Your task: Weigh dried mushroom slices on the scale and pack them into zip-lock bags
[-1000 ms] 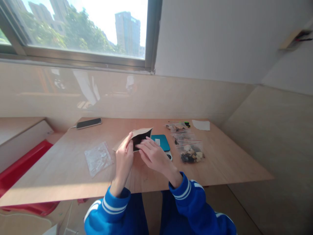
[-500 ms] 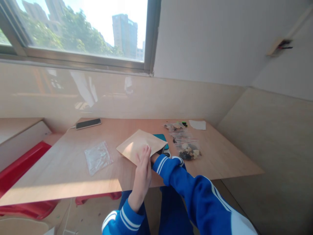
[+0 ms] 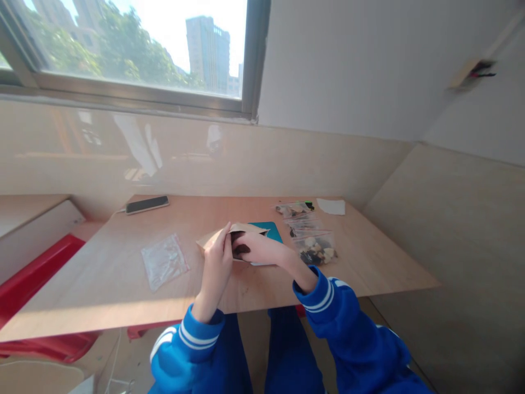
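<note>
My left hand (image 3: pixel 219 262) is closed on the near left edge of a brown paper envelope (image 3: pixel 208 239), thumb and fingers pinching its side. The envelope's mouth gapes toward me and to the right, dark inside. Into that mouth reach the fingers of my right hand (image 3: pixel 264 249); their tips are hidden in the dark opening, so whether they grip anything does not show. A flat teal thing (image 3: pixel 274 232) lies on the table behind my right hand, partly covered by the hand and the envelope.
Clear zip bags (image 3: pixel 318 253) of dark and pale pieces lie to the right, below a white paper scrap (image 3: pixel 331 206). A clear plastic bag (image 3: pixel 164 262) lies left on the wooden table (image 3: pixel 102 279). A phone (image 3: pixel 147 205) with a cable sits at the back left.
My right hand has drawn back from deep inside the envelope, its back and wrist now showing. The envelope has tipped so its mouth faces me, and my left hand has shifted left along it.
</note>
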A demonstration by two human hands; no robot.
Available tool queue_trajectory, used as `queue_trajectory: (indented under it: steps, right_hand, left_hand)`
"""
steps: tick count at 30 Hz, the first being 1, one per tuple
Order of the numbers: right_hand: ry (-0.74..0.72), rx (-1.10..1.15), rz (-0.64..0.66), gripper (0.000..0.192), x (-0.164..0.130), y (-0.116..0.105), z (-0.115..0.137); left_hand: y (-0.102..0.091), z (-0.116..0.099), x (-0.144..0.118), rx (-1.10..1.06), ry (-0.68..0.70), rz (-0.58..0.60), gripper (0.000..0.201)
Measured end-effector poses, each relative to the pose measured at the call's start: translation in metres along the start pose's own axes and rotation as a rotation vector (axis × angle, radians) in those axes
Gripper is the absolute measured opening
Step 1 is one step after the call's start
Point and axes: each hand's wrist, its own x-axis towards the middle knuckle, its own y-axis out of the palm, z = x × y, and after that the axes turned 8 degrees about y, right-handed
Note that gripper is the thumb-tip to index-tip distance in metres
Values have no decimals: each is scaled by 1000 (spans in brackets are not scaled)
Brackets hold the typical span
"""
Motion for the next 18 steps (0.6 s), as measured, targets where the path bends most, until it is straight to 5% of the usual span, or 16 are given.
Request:
queue_trajectory:
  steps: [4,18]
  right_hand:
    - [-51,-29,70,32,1,-21,6]
    - [4,368,-43,23,14,-41,-11]
  left_hand:
    - [-6,-4,21,-17,-23,19,34]
    - [-17,-2,69,-133,-48,104,30]
